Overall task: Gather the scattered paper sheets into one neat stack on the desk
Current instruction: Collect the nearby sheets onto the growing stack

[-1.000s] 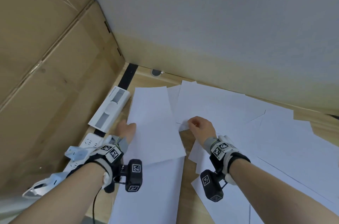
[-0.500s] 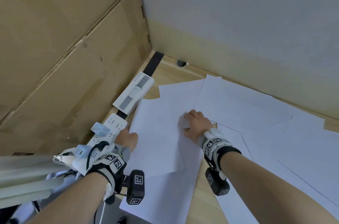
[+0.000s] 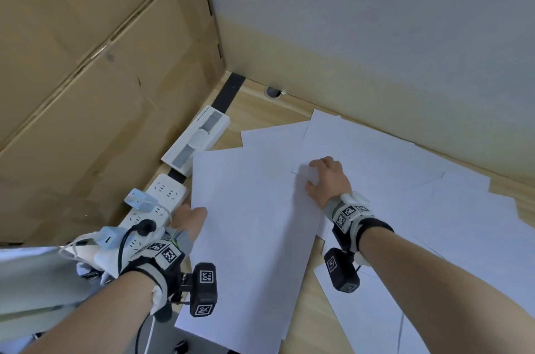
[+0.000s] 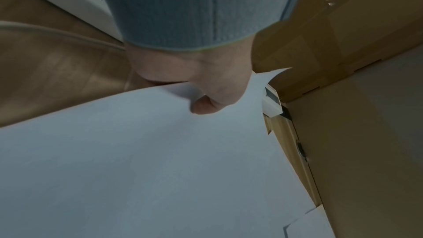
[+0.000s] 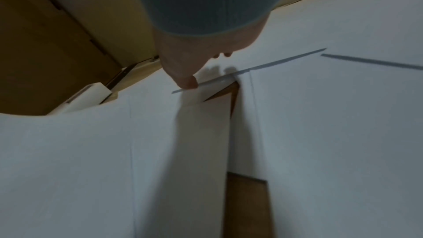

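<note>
Several white paper sheets lie overlapping on the wooden desk [image 3: 307, 313]. My left hand [image 3: 194, 214] pinches the left edge of the big near sheet [image 3: 252, 232], thumb on top in the left wrist view [image 4: 201, 105], with the sheet [image 4: 160, 169] spreading out below it. My right hand [image 3: 312, 177] holds the near corner of a farther sheet [image 3: 362, 151]. In the right wrist view the thumb [image 5: 187, 80] presses that slightly lifted corner [image 5: 213, 83]. More sheets [image 3: 448, 209] spread to the right.
Cardboard boxes [image 3: 86, 93] wall off the left side. A white power strip [image 3: 162, 197] with plugs and a flat white device [image 3: 197, 139] lie along them. A pale wall [image 3: 376, 35] and a cable hole [image 3: 272, 91] close the back.
My right hand has moved from the gap beside the left-held sheet to the corner of a farther sheet. The left hand keeps its hold, and that sheet now overlaps the back ones.
</note>
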